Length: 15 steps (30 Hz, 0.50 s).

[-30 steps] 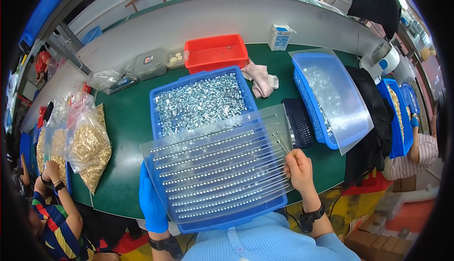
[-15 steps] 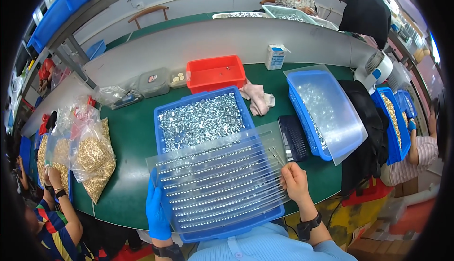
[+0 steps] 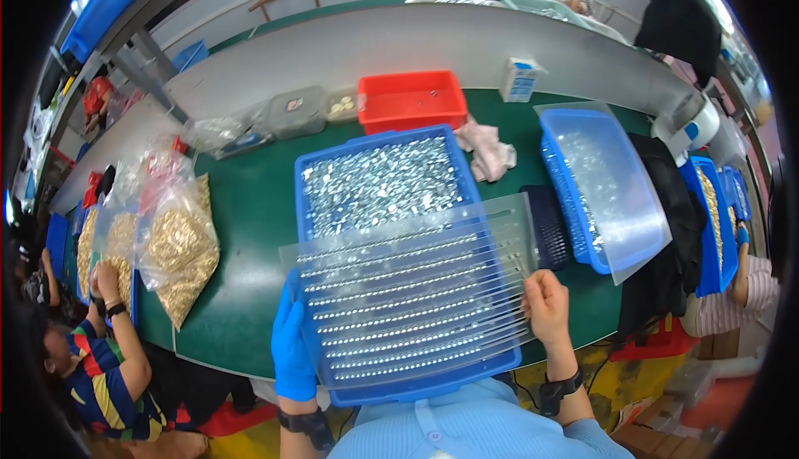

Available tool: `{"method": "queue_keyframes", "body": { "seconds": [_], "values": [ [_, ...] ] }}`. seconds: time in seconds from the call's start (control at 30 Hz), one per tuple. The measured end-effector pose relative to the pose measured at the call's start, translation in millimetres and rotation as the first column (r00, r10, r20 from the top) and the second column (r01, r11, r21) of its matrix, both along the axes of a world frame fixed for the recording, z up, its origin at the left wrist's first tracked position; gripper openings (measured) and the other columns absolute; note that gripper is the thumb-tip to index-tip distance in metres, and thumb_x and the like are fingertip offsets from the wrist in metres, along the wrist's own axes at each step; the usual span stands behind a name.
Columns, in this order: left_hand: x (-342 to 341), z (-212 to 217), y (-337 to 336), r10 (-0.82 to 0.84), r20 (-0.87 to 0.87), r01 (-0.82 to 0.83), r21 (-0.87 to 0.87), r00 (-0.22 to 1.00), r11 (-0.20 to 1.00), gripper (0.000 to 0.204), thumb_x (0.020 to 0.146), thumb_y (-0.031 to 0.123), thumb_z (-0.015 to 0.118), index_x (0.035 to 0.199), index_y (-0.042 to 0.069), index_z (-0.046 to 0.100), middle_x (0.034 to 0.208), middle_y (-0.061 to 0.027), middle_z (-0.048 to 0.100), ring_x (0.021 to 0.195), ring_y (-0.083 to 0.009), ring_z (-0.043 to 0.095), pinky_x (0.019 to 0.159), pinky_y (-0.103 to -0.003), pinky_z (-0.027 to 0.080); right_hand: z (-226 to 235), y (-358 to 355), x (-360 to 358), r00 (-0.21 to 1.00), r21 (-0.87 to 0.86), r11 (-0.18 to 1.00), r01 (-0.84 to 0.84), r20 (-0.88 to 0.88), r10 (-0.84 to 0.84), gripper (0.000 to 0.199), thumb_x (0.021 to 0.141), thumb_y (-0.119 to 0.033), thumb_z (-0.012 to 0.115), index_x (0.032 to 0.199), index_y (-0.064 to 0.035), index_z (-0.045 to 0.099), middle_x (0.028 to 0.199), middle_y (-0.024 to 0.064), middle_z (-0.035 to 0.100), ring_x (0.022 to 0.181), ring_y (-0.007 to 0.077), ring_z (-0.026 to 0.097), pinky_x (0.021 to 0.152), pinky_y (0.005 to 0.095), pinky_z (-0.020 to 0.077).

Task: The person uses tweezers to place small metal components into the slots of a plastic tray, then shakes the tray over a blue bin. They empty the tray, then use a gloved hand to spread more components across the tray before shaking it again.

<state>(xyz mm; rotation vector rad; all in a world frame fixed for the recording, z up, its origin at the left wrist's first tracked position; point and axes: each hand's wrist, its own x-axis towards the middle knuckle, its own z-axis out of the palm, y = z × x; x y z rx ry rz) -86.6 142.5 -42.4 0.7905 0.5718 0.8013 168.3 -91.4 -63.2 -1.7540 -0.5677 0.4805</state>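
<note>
Holding the clear plate point(image 3: 511, 213) level should steady its metal pieces point(image 3: 400, 302); your right hand point(image 3: 546, 304) pinches one edge, your gloved left hand point(image 3: 293, 349) meets the other, its fingers' grip unclear.

1. My left grip point(image 3: 294, 347), in a blue glove, touches the left edge of a clear sheet point(image 3: 408, 294); how its fingers close, I can't tell.
2. My bare right grip point(image 3: 541, 305) pinches the sheet's right edge.
3. Rows of small shiny pieces point(image 3: 391, 307) line the sheet, which overlaps a blue tray point(image 3: 466, 376) on the green desk point(image 3: 241, 251).
4. Loose metal bits point(image 3: 383, 180) fill the tray's far part.
5. Beyond it sits a red bin point(image 3: 412, 108), a crumpled pink cloth point(image 3: 487, 151) just beside.
</note>
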Motion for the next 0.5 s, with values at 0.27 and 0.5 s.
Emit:
{"method": "queue_keyframes", "body": {
  "seconds": [0.27, 0.5],
  "values": [
    [2.6, 2.6, 6.7, -0.037, 0.042, 0.04, -0.072, 0.998, 0.997, 0.052, 0.092, 0.006, 0.04, 0.14, -0.002, 0.023, 0.143, -0.0141, 0.03, 0.128, -0.0243, 0.035, 0.107, -0.037, 0.028, -5.4, -4.6, 1.6, 1.0, -0.04, 0.999, 0.026, -0.003, -0.026, 0.018, 0.094, -0.015, 0.048, 0.079, -0.0058, 0.047, 0.055, -0.0056, 0.043, 0.043, 0.0004, 0.037, 0.039, 0.0147, 0.0285],
    [-9.6, -7.3, 10.0, -0.039, 0.042, 0.043, -0.106, 0.998, 0.993, 0.052, 0.092, 0.006, 0.041, 0.14, -0.003, 0.023, 0.143, -0.0132, 0.03, 0.13, -0.024, 0.033, 0.108, -0.037, 0.027, -10.4, -2.7, 2.6, 0.999, 0.01, 0.999, 0.039, -0.016, -0.039, 0.017, 0.093, -0.013, 0.05, 0.078, -0.0046, 0.048, 0.054, -0.0046, 0.045, 0.043, 0.0006, 0.038, 0.039, 0.0155, 0.0286]
  ]
}}
